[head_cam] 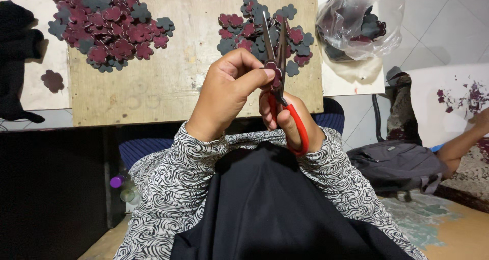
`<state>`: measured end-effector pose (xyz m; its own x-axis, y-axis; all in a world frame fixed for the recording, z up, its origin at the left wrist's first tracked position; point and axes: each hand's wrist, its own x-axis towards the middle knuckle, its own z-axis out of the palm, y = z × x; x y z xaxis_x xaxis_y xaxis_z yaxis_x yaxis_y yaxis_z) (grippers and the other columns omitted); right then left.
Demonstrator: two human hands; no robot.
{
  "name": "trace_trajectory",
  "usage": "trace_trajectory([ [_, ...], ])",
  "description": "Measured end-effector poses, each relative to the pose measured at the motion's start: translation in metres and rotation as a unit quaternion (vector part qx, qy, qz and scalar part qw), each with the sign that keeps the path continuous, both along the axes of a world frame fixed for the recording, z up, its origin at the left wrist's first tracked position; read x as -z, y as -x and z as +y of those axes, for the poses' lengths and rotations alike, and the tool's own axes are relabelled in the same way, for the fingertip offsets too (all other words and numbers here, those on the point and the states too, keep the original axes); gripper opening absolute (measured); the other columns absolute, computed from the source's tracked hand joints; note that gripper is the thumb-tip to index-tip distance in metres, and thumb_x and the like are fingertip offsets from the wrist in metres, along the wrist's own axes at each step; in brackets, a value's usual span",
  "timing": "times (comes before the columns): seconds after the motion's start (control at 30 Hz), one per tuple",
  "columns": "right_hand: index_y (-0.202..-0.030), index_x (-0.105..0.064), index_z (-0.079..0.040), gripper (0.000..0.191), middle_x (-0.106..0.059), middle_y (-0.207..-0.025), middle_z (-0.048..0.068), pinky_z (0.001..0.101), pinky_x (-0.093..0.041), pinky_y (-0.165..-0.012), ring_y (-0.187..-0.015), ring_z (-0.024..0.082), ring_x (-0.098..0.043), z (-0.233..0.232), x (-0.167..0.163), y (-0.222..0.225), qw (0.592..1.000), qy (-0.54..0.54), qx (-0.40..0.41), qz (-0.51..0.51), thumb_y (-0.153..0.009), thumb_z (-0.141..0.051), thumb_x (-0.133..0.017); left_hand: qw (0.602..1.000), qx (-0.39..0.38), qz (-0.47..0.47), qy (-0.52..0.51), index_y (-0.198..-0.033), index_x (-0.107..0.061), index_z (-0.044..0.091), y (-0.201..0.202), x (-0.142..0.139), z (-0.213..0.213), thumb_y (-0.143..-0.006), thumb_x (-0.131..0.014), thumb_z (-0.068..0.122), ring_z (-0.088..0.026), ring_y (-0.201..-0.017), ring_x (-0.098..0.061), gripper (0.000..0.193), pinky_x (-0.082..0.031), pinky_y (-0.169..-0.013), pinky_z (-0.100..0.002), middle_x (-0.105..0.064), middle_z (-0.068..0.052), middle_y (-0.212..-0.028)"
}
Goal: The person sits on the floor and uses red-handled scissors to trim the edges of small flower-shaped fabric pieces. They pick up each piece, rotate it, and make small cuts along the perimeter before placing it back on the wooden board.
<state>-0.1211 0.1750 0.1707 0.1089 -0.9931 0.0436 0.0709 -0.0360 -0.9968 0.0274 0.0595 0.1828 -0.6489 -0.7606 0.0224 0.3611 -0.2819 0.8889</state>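
- Being held upright in front of the chest is a pair of scissors [277, 61] with red handles and dark blades, the blades parted slightly and pointing up toward the wooden board [168, 71].
- The red handle loop is being gripped by the right hand [290, 120], whose fingers are closed through and around it.
- A small maroon flower-shaped piece [271, 66] is being pinched by the left hand [229, 89], thumb pressed against curled fingers, right beside the blades near the pivot.
- The piece is being shown only in part; most of it is being covered by the thumb and the blades, so its full outline cannot be told.
- Two heaps of flower cut-outs are being carried by the board: a large maroon and grey pile [109, 25] at the upper left and a smaller pile [265, 33] behind the scissors.
- A single maroon cut-out [52, 80] is lying off the board at the left.
- A clear plastic bag [356, 28] holding dark pieces is being seen at the upper right, its top cut off by the frame.
- A grey bag [397, 165] is lying on the floor at the right, beside another person's arm [461, 143].
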Motion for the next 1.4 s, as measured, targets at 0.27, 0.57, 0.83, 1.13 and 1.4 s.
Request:
trace_trajectory([
  [0.27,-0.1,-0.05,-0.006,0.078,-0.044,-0.085,-0.004,0.0211,-0.039,-0.065,-0.072,0.005,-0.042,0.002,0.0,0.001,0.999,-0.04,0.005,-0.02,-0.086,-0.082,-0.06,1.0,0.0,0.012,-0.008,-0.094,-0.062,0.004,0.0,0.005,-0.001,-0.096,-0.07,0.004,-0.01,-0.083,-0.068,0.008,-0.057,-0.079,-0.025,-0.071,-0.004,-0.089],
  [0.57,-0.095,-0.05,-0.007,0.073,-0.045,-0.082,-0.004,0.0209,-0.037,-0.062,-0.069,0.005,-0.042,0.001,0.01,0.004,0.996,-0.056,0.006,-0.064,-0.084,-0.077,-0.07,1.0,0.004,0.021,-0.005,-0.094,-0.061,0.003,-0.002,0.002,-0.004,-0.097,-0.068,0.005,-0.01,-0.084,-0.069,0.008,-0.06,-0.083,-0.027,-0.071,-0.005,-0.089],
  [0.83,-0.095,-0.051,-0.008,0.073,-0.045,-0.078,-0.005,0.0202,-0.035,-0.059,-0.066,0.004,-0.041,0.001,0.011,0.006,0.996,-0.066,0.004,-0.055,-0.084,-0.077,-0.068,1.0,-0.001,0.01,0.018,-0.095,-0.061,0.003,-0.003,0.006,-0.007,-0.099,-0.068,0.006,-0.01,-0.084,-0.065,0.009,-0.056,-0.08,-0.026,-0.07,-0.005,-0.09],
  [1.13,-0.094,-0.05,-0.009,0.071,-0.045,-0.074,-0.005,0.0206,-0.034,-0.057,-0.064,0.005,-0.039,0.001,0.014,0.009,0.997,-0.061,-0.004,-0.044,-0.086,-0.077,-0.067,1.0,-0.002,0.019,-0.012,-0.098,-0.06,0.002,-0.004,0.004,-0.008,-0.099,-0.066,0.005,-0.011,-0.081,-0.068,0.007,-0.057,-0.077,-0.028,-0.071,-0.006,-0.089],
  [1.4,-0.092,-0.051,-0.009,0.07,-0.045,-0.075,-0.004,0.0214,-0.033,-0.056,-0.063,0.005,-0.039,0.0,0.015,0.012,0.996,-0.067,0.001,-0.053,-0.086,-0.076,-0.067,1.0,-0.006,-0.009,-0.024,-0.097,-0.061,0.004,-0.005,-0.003,-0.01,-0.098,-0.066,0.009,-0.011,-0.077,-0.07,0.007,-0.051,-0.065,-0.021,-0.071,-0.005,-0.087],
])
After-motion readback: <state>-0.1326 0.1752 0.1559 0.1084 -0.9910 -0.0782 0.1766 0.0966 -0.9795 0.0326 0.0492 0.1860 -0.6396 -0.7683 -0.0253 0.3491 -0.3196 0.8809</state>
